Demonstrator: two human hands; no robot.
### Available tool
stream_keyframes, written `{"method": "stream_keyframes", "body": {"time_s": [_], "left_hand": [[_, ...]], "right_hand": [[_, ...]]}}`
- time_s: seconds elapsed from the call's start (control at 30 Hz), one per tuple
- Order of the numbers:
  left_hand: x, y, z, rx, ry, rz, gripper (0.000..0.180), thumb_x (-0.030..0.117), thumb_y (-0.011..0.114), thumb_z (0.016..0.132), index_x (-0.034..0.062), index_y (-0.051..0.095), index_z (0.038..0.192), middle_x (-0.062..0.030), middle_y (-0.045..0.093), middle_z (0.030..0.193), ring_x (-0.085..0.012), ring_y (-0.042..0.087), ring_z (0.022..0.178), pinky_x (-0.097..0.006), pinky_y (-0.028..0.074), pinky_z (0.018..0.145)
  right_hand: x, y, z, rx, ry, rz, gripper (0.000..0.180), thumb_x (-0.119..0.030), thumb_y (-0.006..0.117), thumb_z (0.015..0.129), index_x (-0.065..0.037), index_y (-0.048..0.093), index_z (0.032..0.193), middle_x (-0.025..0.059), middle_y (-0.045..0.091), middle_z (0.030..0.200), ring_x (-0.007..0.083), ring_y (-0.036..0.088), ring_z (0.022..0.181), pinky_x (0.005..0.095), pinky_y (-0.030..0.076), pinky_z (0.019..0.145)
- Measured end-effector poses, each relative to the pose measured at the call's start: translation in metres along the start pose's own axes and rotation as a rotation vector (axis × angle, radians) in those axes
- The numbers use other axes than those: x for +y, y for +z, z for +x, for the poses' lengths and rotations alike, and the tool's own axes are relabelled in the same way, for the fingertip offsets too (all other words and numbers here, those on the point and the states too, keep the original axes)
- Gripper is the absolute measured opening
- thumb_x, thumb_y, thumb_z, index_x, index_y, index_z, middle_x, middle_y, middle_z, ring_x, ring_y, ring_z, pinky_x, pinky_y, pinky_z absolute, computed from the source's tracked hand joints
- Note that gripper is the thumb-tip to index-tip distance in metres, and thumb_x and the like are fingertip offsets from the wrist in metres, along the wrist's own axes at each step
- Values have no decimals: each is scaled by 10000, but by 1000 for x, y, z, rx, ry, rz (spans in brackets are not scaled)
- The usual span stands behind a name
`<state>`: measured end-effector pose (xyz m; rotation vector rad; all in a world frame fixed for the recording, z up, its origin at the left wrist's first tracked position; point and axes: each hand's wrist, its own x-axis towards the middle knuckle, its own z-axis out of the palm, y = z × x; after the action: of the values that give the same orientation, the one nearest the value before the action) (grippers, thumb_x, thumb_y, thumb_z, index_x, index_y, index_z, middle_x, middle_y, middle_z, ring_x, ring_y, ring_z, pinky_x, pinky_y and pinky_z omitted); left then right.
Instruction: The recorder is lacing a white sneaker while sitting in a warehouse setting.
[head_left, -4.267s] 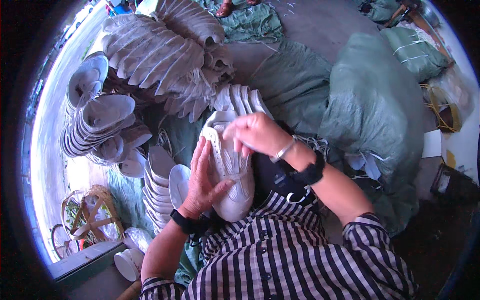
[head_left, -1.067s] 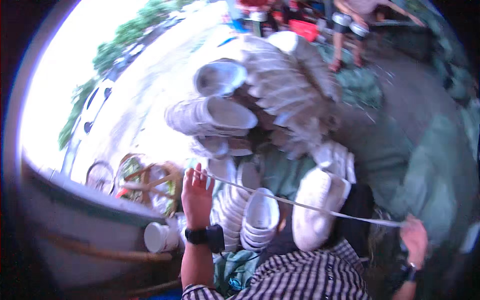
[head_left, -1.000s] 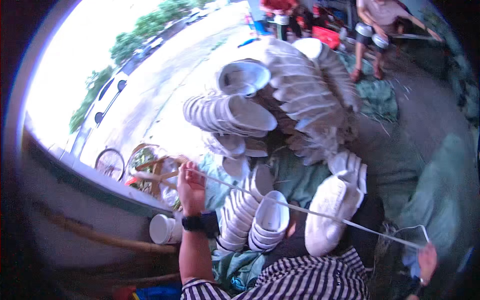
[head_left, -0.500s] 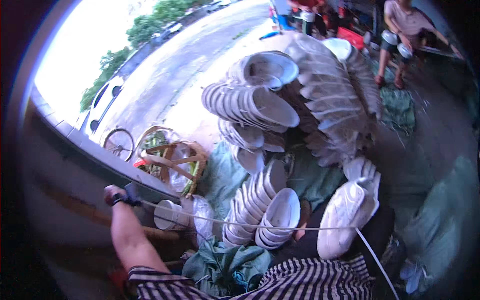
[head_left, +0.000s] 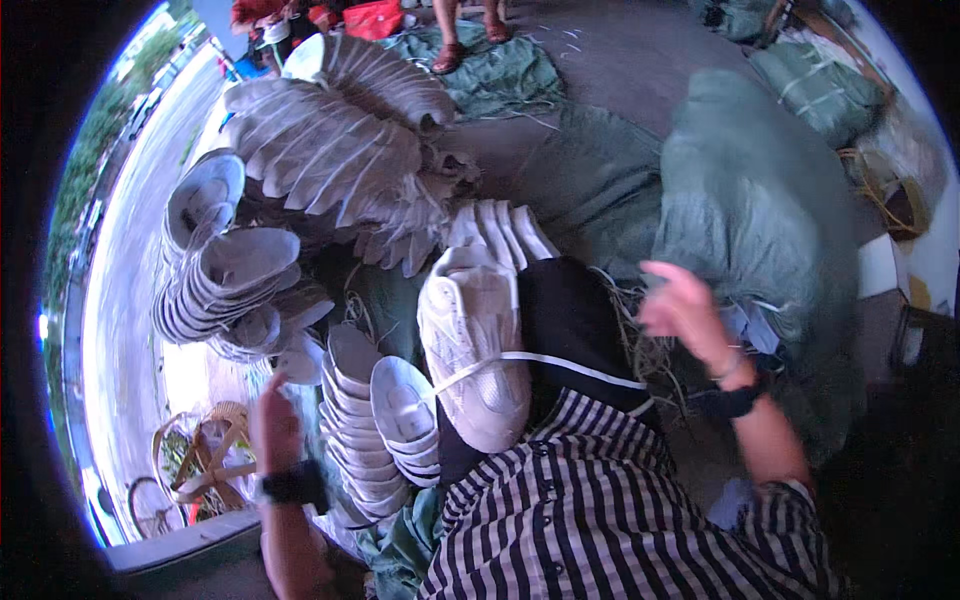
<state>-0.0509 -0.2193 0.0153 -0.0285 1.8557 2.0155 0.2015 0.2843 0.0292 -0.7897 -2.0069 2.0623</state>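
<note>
the shoe [head_left: 470,350] lies on the thigh [head_left: 575,310], toe toward the body, apparently propped there to free both hands. the lace [head_left: 560,358] drapes over it. the right hand [head_left: 688,312] is half open, nothing visible in it; the left hand [head_left: 275,425] is too blurred to tell. nested shoes [head_left: 362,440] stand nearby, probably saving room.

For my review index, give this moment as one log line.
left hand: blurred, left of shoe stacks | right hand: near green sack, nothing visibly held | shoe: toe toward shirt | lace: across shoe
</note>
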Motion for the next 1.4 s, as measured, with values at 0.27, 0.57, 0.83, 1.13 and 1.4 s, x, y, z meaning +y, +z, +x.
{"method": "stream_keyframes", "body": {"time_s": [0.27, 0.57, 0.83, 1.13, 1.4], "left_hand": [[-42, 256, 13, -624, 1144, 1246, 164, 113, 510, 838, 16, 630, 893, -91, 526, 569, -243, 570, 560, -345, 469, 521], [-31, 282, 14, -916, 461, 1657, 184, 215, 551, 767, 50, 626, 799, -111, 600, 705, -266, 622, 668, -367, 506, 599], [-13, 272, 10, -885, 36, 1175, 251, 235, 518, 811, 15, 632, 778, -98, 558, 498, -208, 593, 431, -322, 500, 492], [-19, 268, -17, -580, 411, 1322, 252, 280, 534, 808, 35, 591, 796, -185, 618, 710, -359, 611, 657, -432, 488, 561], [-41, 257, -40, -478, 552, 1314, 217, 183, 555, 778, 146, 597, 988, -119, 631, 719, -314, 624, 658, -424, 492, 576]], "right_hand": [[34, 124, 9, -75, -561, -694, 62, -70, 551, 827, -12, 551, 849, 117, 607, 636, 170, 619, 537, 327, 488, 477], [25, 129, -9, -221, -47, -321, 69, -75, 519, 817, -7, 521, 824, 189, 582, 635, 303, 600, 502, 405, 472, 502], [18, 131, -6, -310, 67, -329, 79, -41, 478, 851, 22, 526, 841, 116, 597, 635, 158, 577, 424, 273, 441, 377], [16, 132, 6, -346, 251, 15, 66, -27, 493, 840, 17, 540, 834, 103, 604, 646, 164, 574, 439, 279, 442, 380], [29, 135, 10, -263, -550, -951, 159, -113, 492, 796, -82, 484, 951, 130, 604, 749, 324, 614, 696, 442, 477, 562]]}}
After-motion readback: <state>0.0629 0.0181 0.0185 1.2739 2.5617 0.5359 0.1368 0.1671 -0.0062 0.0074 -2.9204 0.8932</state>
